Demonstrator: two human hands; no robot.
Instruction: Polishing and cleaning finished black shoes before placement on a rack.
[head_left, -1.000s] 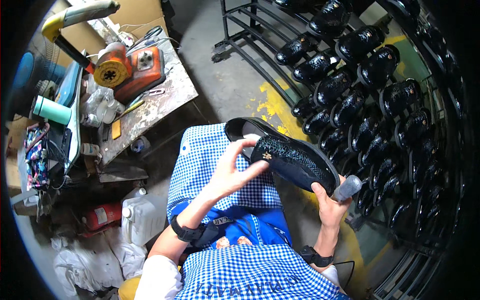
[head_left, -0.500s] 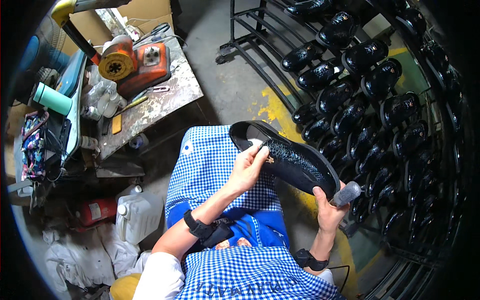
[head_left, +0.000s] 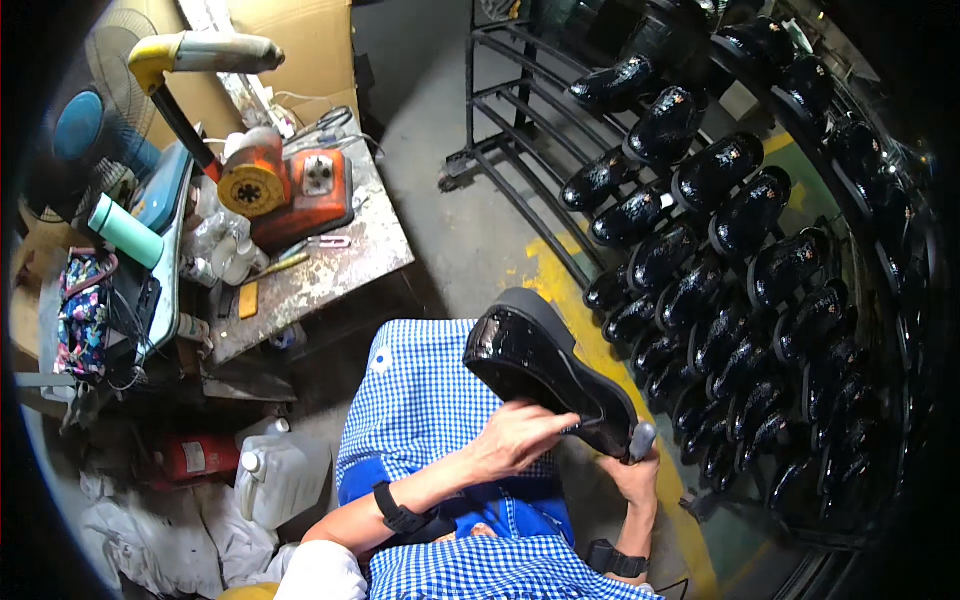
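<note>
A glossy black shoe is tilted over my lap, its thick dark sole edge along the far right side. My right hand grips the lower right end of the shoe. A grey, round-ended cylinder sticks up by the right fingers; its kind I cannot make out. My left hand is at the shoe's near side, one digit pointing right along it. Its other fingers are bunched and slightly blurred, and whatever they may hold is hidden. A blue-and-white checked apron covers my lap beneath.
Racks of glossy black shoes fill the right side, with a black metal frame at their left. A worn workbench carries an orange machine. White jugs and a red container stand low left.
The shoe has been turned, so its opening no longer shows and its side and sole edge do. Both hands moved lower; the left slid from the shoe's rim to its near side.
</note>
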